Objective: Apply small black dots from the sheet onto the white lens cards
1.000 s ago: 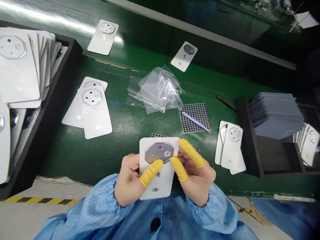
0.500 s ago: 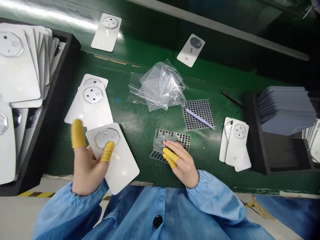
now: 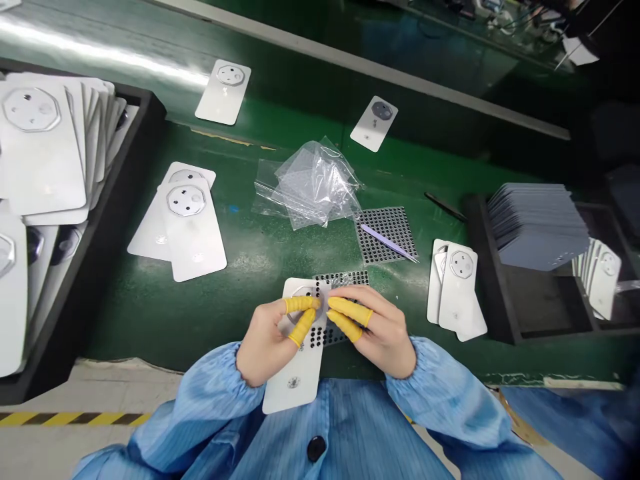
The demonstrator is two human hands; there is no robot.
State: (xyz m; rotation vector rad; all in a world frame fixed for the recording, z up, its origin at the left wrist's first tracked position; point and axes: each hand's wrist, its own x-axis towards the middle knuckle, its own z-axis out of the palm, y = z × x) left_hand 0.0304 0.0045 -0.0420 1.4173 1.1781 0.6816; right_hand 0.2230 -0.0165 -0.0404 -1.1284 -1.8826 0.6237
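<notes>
My left hand, with yellow finger cots on two fingers, pinches at the left edge of a clear sheet of black dots. What lies between its fingertips is too small to make out. My right hand, also in yellow finger cots, closes on the same sheet from the right, its fingertips close to the left ones. Under the left hand and the sheet's left part lies a white panel with an octagonal camera-like area at its top, partly covered by the fingers.
Two overlapping white panels lie left, beside a black tray of stacked panels. Clear plastic film, another dotted sheet with purple tweezers, and dark tweezers lie ahead. More panels and a grey stack are right.
My left hand has moved right from the panel pile and brought one panel beneath the dotted sheet. Its fingers now pinch beside my right hand's fingertips. The view has shifted slightly.
</notes>
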